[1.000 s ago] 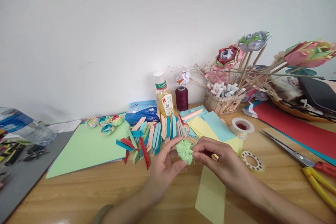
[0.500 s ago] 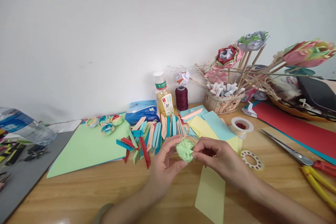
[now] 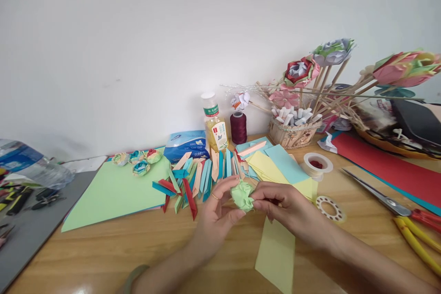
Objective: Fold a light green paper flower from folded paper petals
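A light green folded paper flower [image 3: 242,196] is held up over the table between my two hands. My left hand [image 3: 220,209] grips its left side, fingers above and thumb below. On the other side, my right hand [image 3: 280,202] pinches the flower's right edge with thumb and forefinger. Below the right hand lies a pale yellow-green paper sheet [image 3: 275,255]. Folded paper strips [image 3: 196,179] in red, blue, peach and green are heaped just behind the left hand. Yellow paper pieces [image 3: 265,167] and blue paper [image 3: 287,165] lie behind the right hand.
Several small paper flowers [image 3: 140,168] rest on green sheets [image 3: 117,197] at left. A blue tissue pack [image 3: 186,145], a bottle [image 3: 216,124] and dark red thread [image 3: 238,127] stand by the wall. At right are a ribbon spool [image 3: 327,165], scissors [image 3: 389,203] and a flower basket [image 3: 292,133].
Both hands stay almost in place around the green paper flower. The flower appears very slightly turned between the fingers; the view has shifted a little.
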`<state>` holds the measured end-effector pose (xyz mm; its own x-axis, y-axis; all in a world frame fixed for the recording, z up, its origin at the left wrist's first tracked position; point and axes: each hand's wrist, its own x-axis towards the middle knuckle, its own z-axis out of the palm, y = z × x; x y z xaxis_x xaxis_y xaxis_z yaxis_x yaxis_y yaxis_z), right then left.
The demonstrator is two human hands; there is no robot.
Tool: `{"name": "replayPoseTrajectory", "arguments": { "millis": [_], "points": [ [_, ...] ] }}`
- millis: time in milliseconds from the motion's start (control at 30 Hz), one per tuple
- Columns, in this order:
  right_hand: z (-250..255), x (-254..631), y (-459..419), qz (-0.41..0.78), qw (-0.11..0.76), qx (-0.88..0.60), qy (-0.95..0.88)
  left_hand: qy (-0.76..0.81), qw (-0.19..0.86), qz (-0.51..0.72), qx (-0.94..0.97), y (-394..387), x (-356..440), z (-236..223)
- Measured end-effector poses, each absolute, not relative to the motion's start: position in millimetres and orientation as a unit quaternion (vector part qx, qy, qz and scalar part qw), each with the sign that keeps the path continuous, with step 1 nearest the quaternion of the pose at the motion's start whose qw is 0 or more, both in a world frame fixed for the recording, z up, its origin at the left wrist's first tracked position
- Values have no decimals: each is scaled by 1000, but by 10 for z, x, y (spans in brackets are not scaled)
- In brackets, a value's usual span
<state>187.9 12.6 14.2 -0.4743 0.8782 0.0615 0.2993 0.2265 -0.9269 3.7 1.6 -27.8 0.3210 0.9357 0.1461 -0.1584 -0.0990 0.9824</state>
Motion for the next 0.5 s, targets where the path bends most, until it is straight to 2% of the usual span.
{"name": "replayPoseTrajectory", "arguments": {
  "millis": [333, 500],
  "points": [
    [95, 1879, 123, 436, 296, -466, -711, 337, 602, 452, 565, -33, 47, -253],
    [140, 1887, 132, 434, 300, -415, -741, 352, 595, 456, 560, -24, 50, -233]
  ]
}}
